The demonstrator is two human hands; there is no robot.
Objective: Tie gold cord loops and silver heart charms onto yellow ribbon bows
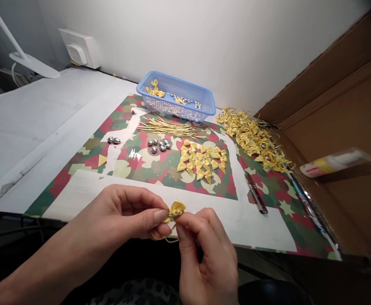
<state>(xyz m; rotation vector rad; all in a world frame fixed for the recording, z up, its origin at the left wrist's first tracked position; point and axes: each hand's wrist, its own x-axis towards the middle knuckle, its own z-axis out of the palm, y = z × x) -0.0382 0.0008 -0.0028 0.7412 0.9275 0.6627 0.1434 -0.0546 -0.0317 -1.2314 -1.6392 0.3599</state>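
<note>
My left hand (141,216) pinches a yellow ribbon bow (176,207) between thumb and fingers, just above the table's front edge. On the bow's other side, my right hand (204,250) has thumb and index finger pressed together at its lower part, by a thin yellow cord (172,241) that loops beneath. The bow's centre is partly hidden by my fingertips. Beyond my hands, several loose yellow bows (203,159) lie in a cluster, with silver bells (160,145) to their left. A bundle of yellow cords (169,127) lies behind them.
A blue basket (147,99) with bows and silver bells stands at the back. To the right are a heap of corded bows (252,137), a utility knife (256,192) and a cardboard box wall (341,114) with a white bottle (334,163). A lamp base (37,65) stands back left.
</note>
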